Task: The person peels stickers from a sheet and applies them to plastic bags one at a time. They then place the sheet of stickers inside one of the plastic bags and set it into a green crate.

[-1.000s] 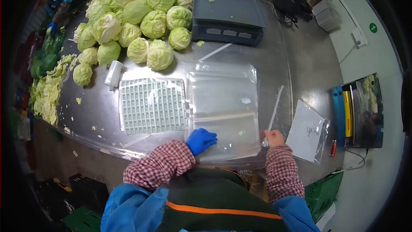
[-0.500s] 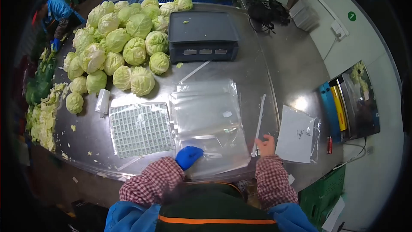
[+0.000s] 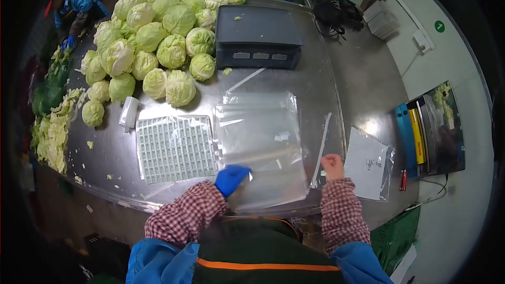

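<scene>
Hiding its fingertips, the left hand [image 3: 231,178] touches clear bags [image 3: 260,137]; grip unclear.

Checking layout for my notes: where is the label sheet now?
Head view: the label sheet lies flat on the steel table, left of the clear bags, nearer than the cabbages.

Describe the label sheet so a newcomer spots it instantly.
On the steel table, look on the near side of the cabbage pile, left of the stack of clear bags. The label sheet lies flat there, the only thing printed with a dense grid of small rectangles.
</scene>
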Demonstrator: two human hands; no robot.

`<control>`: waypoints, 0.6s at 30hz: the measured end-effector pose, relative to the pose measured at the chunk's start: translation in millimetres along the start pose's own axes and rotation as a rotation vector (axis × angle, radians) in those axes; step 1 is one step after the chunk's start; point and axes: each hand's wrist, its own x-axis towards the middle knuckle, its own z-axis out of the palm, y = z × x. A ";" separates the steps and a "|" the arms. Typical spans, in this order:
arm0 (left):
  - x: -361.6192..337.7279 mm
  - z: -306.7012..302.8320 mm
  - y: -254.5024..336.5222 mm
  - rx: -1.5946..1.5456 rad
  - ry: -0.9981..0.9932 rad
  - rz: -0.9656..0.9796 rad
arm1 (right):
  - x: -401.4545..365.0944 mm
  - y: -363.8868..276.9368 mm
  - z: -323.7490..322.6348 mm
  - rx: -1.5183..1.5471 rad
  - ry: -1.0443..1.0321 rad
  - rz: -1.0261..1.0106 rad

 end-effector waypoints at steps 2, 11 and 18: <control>-15.4 -3.5 23.0 0.157 0.551 0.561 | -13.6 -28.0 -18.1 0.466 -0.151 0.078; 0.4 -2.6 -48.3 0.901 -0.132 0.910 | -3.1 -16.2 34.8 -0.517 -0.207 -0.357; -35.6 -13.1 42.3 0.371 0.395 0.815 | -1.1 -28.2 11.6 0.335 -0.379 -0.058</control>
